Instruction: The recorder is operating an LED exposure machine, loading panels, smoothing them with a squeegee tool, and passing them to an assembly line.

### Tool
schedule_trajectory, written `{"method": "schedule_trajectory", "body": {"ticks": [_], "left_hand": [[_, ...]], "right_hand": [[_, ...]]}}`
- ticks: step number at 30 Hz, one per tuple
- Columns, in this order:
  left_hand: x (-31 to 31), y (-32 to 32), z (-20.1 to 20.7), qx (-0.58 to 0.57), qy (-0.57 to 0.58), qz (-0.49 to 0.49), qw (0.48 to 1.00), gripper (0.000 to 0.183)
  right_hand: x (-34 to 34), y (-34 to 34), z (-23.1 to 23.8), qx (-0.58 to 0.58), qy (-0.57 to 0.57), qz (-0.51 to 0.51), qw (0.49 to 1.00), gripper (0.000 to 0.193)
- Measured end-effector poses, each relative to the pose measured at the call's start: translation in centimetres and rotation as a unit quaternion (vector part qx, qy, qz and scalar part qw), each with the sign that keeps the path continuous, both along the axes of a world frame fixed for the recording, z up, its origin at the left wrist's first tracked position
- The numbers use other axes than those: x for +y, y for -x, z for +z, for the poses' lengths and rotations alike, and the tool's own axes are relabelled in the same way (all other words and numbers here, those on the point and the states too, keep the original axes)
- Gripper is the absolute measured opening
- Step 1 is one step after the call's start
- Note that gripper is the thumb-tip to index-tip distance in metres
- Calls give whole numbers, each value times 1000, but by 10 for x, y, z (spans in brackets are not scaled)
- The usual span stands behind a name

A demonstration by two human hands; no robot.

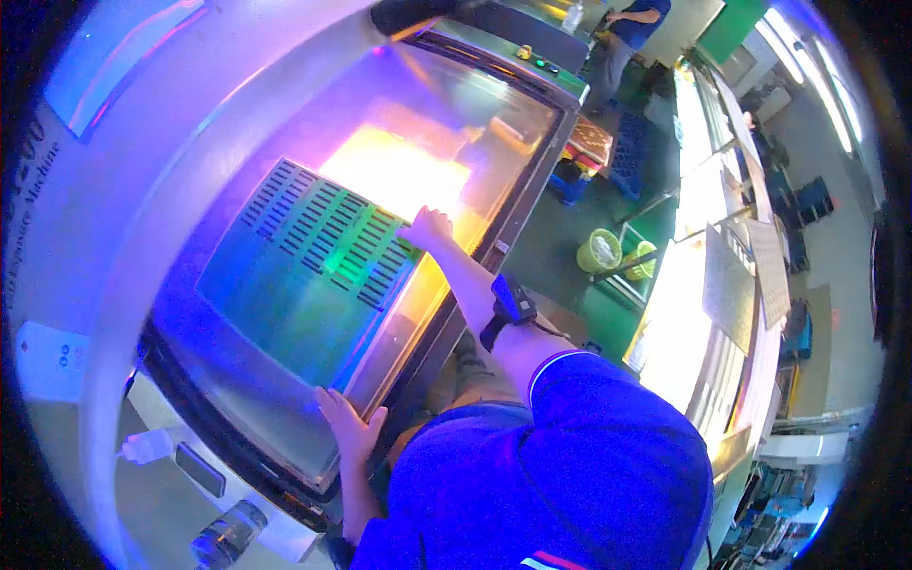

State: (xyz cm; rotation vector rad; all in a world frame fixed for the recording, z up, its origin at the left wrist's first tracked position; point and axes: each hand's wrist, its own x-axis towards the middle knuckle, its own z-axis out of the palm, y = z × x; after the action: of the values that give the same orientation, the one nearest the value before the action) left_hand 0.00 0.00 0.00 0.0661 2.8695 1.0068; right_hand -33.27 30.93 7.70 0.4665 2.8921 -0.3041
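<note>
A flat green sheet (285, 294) with rows of dark slots across its upper part lies on the glass bed of a large exposure machine (532, 204). My right hand (429, 230) is at the sheet's far right corner, its fingers bunched together on the edge there. My left hand (350, 426) reaches over the machine's front frame to the near corner of the sheet. Its fingers are stretched out and its thumb stands apart. Bright light glows on the bed just beyond the sheet.
The machine's curved lid (123, 256) stands raised on the left. A clear jar (230, 534) and a dark phone-like device (200, 470) rest on the near ledge. To the right are a yellow-green bucket (599, 251) and a brightly lit long table (679, 318). Another person (622, 47) stands at the back.
</note>
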Motion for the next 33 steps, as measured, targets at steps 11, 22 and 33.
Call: {"method": "schedule_trajectory", "body": {"ticks": [11, 22, 33], "left_hand": [[-141, 62, 82, -77, -487, 207, 845, 71], [-193, 57, 116, -277, -467, 238, 805, 55], [172, 27, 156, -135, -89, -340, 926, 30]], "right_hand": [[-47, -49, 38, -24, 160, -24, 987, 62], [8, -287, 39, -16, 512, 27, 858, 44], [41, -732, 35, 392, 479, -501, 605, 32]]}}
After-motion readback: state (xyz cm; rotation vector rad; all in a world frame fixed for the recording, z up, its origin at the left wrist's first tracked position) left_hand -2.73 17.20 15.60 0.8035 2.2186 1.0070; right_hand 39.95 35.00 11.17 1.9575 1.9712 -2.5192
